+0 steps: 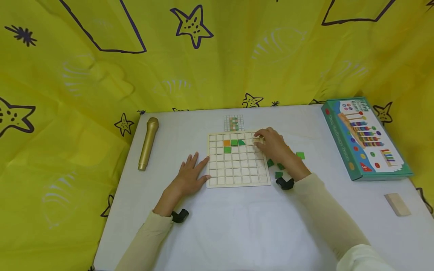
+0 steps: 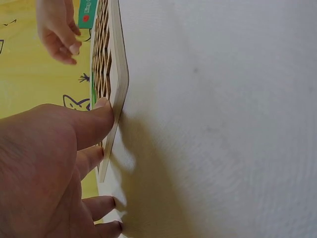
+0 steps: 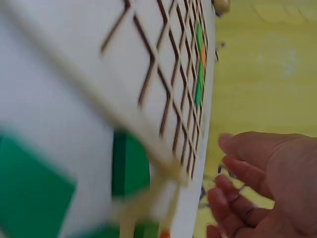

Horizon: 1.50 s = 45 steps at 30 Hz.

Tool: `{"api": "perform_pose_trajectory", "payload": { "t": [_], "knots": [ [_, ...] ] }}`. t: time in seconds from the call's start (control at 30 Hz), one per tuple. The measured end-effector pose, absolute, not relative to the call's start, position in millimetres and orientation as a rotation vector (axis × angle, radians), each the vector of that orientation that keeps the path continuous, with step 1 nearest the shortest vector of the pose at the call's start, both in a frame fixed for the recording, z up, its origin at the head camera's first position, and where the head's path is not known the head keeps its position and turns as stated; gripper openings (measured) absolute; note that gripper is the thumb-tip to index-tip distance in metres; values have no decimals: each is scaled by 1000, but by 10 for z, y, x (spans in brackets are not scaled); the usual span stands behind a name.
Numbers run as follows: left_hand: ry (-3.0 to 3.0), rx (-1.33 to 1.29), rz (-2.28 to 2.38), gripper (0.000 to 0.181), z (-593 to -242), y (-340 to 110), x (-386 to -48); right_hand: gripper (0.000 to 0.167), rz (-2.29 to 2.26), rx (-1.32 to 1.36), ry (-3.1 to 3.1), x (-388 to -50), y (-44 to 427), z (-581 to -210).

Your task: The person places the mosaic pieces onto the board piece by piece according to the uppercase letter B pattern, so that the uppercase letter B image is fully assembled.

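Observation:
A pale wooden grid board (image 1: 238,164) lies on the white table. Near its top sit an orange square tile (image 1: 226,143), a green square tile (image 1: 234,142) and a dark green rounded tile (image 1: 241,142) in a row, with another green square (image 1: 227,149) under the orange one. My left hand (image 1: 190,178) touches the board's left edge, thumb and fingers spread. Over the board's upper right side hovers my right hand (image 1: 274,146), fingers loosely bent; the right wrist view shows nothing between them. Loose dark green tiles (image 1: 278,175) lie beside the board, partly hidden by the right arm.
A small pattern card (image 1: 239,123) lies behind the board. To the left is a gold microphone (image 1: 148,145). A boxed game (image 1: 367,139) and a wooden block (image 1: 397,204) occupy the right side. A green square (image 1: 300,155) lies past the right wrist. Yellow curtain (image 1: 217,75) surrounds the table.

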<state>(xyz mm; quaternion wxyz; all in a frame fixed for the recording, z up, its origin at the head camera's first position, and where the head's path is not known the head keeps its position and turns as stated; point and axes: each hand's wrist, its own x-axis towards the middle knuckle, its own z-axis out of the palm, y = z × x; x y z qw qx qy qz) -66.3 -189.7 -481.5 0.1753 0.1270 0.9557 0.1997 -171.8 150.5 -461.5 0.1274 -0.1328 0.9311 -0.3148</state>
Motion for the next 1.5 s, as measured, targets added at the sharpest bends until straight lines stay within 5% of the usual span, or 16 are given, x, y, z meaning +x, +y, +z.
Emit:
{"api": "perform_pose_trajectory", "payload": {
  "t": [0.4, 0.6, 1.5],
  "knots": [
    [2700, 353, 588, 70, -4805, -1905, -654, 48, -818, -105, 2612, -1731, 2230, -4540],
    [2702, 361, 586, 70, -4826, -1914, -667, 36, -877, -175, 2599, -1791, 2216, -4647],
    [2689, 342, 594, 70, -4780, -1901, -646, 38, -912, -197, 2607, -1720, 2061, -4710]
  ]
}}
